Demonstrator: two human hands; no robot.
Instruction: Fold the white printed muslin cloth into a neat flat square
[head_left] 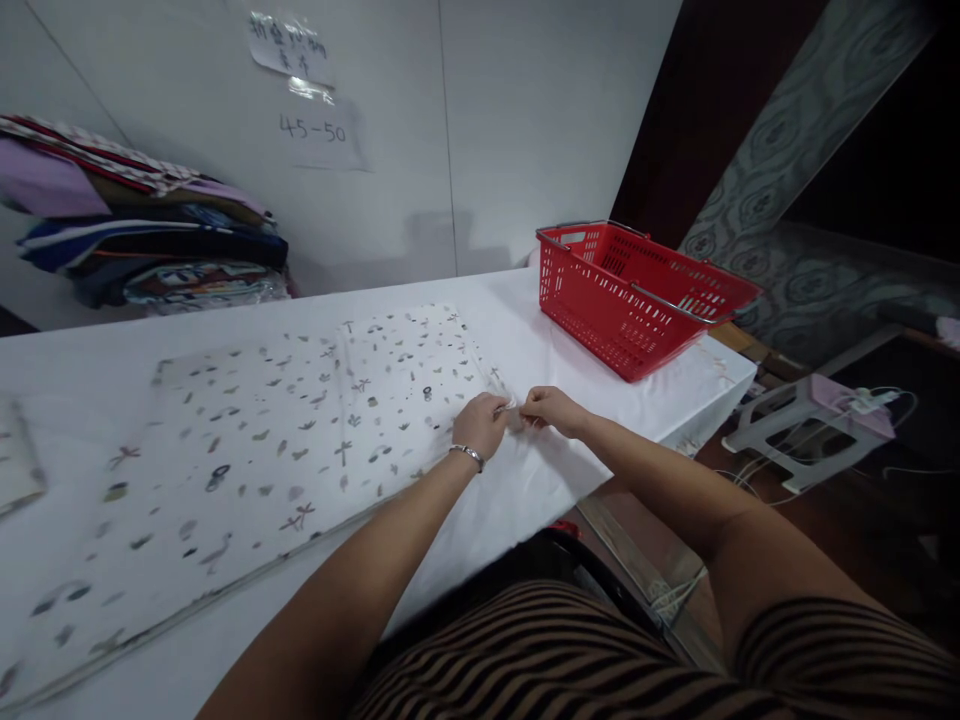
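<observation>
White printed cloth (270, 440) sits pinched at its edge in the left hand (480, 425); whether the right hand (553, 410), at three o'clock, also grips, I cannot tell. Light, even tension should keep the cloth, spread toward nine o'clock, smooth.

"45-50" stands on a paper (322, 138) on the wall (517, 130), blurred characters on the sheet (287, 50) above

Reaching over the near edge of the counter (517, 312) with bare forearms (390, 545) — holding left hand (478, 424) just beside right hand (553, 410), pinching with both.
</observation>
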